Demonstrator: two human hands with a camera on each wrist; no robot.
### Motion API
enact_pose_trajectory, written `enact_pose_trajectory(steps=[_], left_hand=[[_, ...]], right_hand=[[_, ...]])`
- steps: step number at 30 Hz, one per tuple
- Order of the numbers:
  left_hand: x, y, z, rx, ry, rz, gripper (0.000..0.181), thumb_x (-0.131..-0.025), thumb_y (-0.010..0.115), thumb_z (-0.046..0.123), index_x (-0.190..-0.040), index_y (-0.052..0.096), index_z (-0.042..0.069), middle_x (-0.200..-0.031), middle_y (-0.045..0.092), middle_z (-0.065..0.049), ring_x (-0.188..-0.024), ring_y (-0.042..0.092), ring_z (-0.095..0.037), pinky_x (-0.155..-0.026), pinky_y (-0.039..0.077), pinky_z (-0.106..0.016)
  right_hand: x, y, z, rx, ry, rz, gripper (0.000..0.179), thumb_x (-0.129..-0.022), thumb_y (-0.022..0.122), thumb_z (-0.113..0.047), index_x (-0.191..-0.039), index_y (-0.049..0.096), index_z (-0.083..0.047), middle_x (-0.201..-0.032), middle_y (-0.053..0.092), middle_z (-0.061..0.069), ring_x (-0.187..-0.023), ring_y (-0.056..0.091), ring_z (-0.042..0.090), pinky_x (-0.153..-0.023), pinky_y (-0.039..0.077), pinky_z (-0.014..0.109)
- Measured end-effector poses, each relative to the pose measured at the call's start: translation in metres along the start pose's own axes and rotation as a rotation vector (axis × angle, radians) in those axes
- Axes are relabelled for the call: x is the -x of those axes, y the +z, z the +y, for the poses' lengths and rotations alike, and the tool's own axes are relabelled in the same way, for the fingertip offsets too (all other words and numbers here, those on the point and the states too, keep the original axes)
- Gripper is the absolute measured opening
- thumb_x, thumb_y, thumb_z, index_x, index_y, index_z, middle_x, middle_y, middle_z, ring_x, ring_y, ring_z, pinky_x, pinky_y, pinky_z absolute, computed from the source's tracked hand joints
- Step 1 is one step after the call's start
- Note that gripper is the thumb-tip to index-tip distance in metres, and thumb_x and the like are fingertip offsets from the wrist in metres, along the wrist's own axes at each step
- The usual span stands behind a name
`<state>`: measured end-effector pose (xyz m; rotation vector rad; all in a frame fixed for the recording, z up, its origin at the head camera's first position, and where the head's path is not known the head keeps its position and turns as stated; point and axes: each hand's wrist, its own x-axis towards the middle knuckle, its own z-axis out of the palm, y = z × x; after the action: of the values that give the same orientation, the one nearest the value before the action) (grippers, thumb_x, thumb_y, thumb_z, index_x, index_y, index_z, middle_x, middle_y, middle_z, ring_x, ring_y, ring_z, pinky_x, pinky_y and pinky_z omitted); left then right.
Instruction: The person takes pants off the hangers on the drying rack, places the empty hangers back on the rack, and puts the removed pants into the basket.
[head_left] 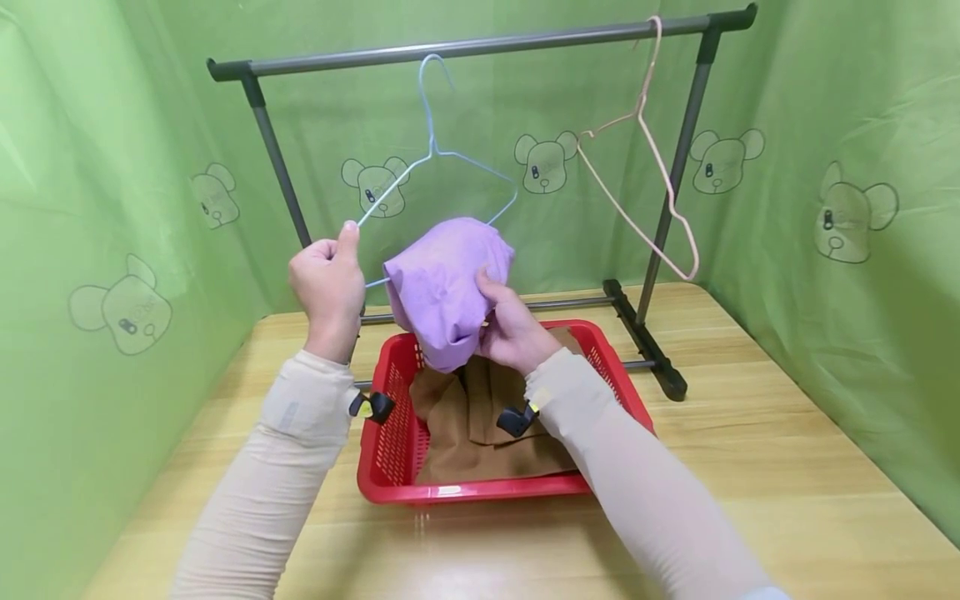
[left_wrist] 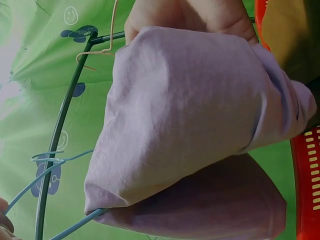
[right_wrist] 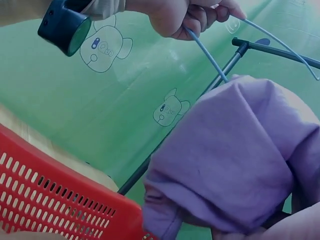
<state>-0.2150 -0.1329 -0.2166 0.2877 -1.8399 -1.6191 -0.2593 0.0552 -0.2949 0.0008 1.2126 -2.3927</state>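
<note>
My left hand (head_left: 327, 283) grips the left corner of a light-blue wire hanger (head_left: 430, 108), its thumb along the wire. The hanger's hook is up near the rack's bar; whether it bears on the bar I cannot tell. Over the hanger's lower bar lies a purple cloth garment (head_left: 450, 283), bunched and folded, its kind not clear. My right hand (head_left: 517, 329) holds the garment at its right side, thumb on the front and the other fingers partly hidden by the cloth. In the left wrist view the purple garment (left_wrist: 185, 100) drapes over the blue wire.
Below the hands stands a red perforated basket (head_left: 517, 492) with brown clothing (head_left: 487, 446) inside. A dark metal rack (head_left: 517, 43) spans the back of the wooden table (head_left: 757, 467). A pink hanger (head_left: 660, 167) hangs at its right. Green curtains (head_left: 862, 350) enclose the sides.
</note>
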Motion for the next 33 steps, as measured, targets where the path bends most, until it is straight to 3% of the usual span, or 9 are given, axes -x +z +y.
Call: enact_pose_trajectory(steps=[5, 12, 24, 33], left_hand=[[-0.001, 0.0, -0.002, -0.007, -0.003, -0.009, 0.044, -0.093, 0.065, 0.035, -0.057, 0.049, 0.015, -0.053, 0.041, 0.005, -0.054, 0.039, -0.011, -0.052, 0.034, -0.025], [-0.002, 0.0, -0.004, -0.009, -0.003, -0.002, 0.044, -0.092, 0.066, 0.035, -0.057, 0.049, 0.015, -0.053, 0.041, 0.005, -0.056, 0.039, -0.012, -0.054, 0.035, -0.026], [-0.003, 0.002, -0.008, -0.047, -0.008, -0.025, 0.042, -0.093, 0.065, 0.037, -0.059, 0.052, 0.014, -0.053, 0.042, 0.004, -0.052, 0.039, -0.011, -0.046, 0.033, -0.023], [-0.003, 0.001, -0.009, -0.074, 0.025, -0.01, 0.041, -0.092, 0.066, 0.037, -0.059, 0.054, 0.016, -0.053, 0.043, 0.004, -0.054, 0.04, -0.012, -0.05, 0.034, -0.025]], right_hand=[[-0.002, 0.002, 0.0, 0.005, 0.011, 0.006, 0.023, -0.099, 0.05, -0.039, -0.107, 0.053, -0.017, -0.092, 0.065, -0.001, -0.081, 0.062, 0.015, -0.073, 0.047, 0.03], [-0.005, 0.003, -0.002, -0.084, -0.005, -0.038, 0.014, -0.102, 0.047, -0.026, -0.108, 0.052, -0.014, -0.092, 0.067, -0.001, -0.084, 0.064, 0.014, -0.076, 0.05, 0.029], [-0.002, 0.005, -0.008, -0.247, -0.002, -0.064, 0.011, -0.103, 0.043, -0.015, -0.109, 0.046, -0.006, -0.092, 0.063, 0.004, -0.078, 0.064, 0.015, -0.072, 0.052, 0.025], [-0.001, 0.012, -0.011, -0.294, -0.043, -0.073, 0.01, -0.102, 0.041, -0.011, -0.109, 0.044, -0.005, -0.097, 0.056, 0.005, -0.078, 0.06, 0.014, -0.071, 0.051, 0.023]])
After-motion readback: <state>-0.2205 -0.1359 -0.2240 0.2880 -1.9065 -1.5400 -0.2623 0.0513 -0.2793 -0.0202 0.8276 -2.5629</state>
